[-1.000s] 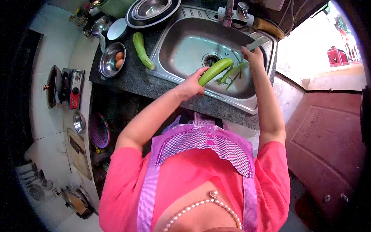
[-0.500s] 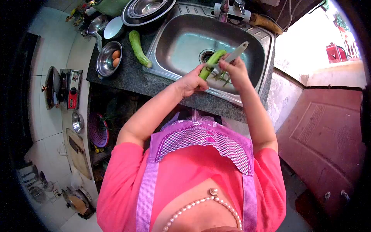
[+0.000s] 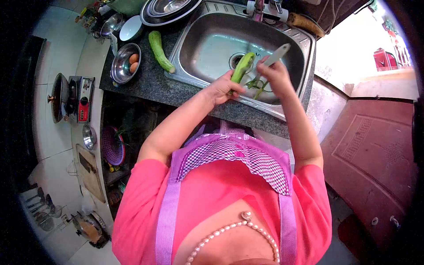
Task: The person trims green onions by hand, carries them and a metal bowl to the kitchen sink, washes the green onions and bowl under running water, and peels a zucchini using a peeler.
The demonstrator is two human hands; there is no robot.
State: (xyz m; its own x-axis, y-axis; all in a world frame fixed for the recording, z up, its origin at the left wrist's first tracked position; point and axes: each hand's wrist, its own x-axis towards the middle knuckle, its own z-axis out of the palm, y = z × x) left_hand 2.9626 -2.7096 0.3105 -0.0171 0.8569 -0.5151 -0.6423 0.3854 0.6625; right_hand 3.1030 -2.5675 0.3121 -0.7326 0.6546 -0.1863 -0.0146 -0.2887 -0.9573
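Over the front of the sink, my left hand [image 3: 224,89] is wrapped round the lower end of a green luffa gourd [image 3: 242,67]. The gourd points up and away, its upper part pale and bare of skin. My right hand [image 3: 274,77] grips a peeler with a whitish handle [image 3: 280,52], just right of the gourd and apart from it. Its blade end is mostly hidden by my fingers. Thin green peel strips [image 3: 257,85] show below the right hand, above the sink floor. A second luffa gourd [image 3: 160,52] lies whole on the counter left of the sink.
The steel sink [image 3: 194,42] has a raised rim and a faucet [image 3: 259,9] at the back. Left on the dark counter [image 3: 150,86] stand a metal bowl [image 3: 119,70] with two eggs [image 3: 134,62], a white bowl [image 3: 131,29] and stacked metal basins [image 3: 148,20].
My right hand and the peeler have moved off the gourd, slightly right. The gourd is tilted more upright in my left hand. The view has shifted slightly.
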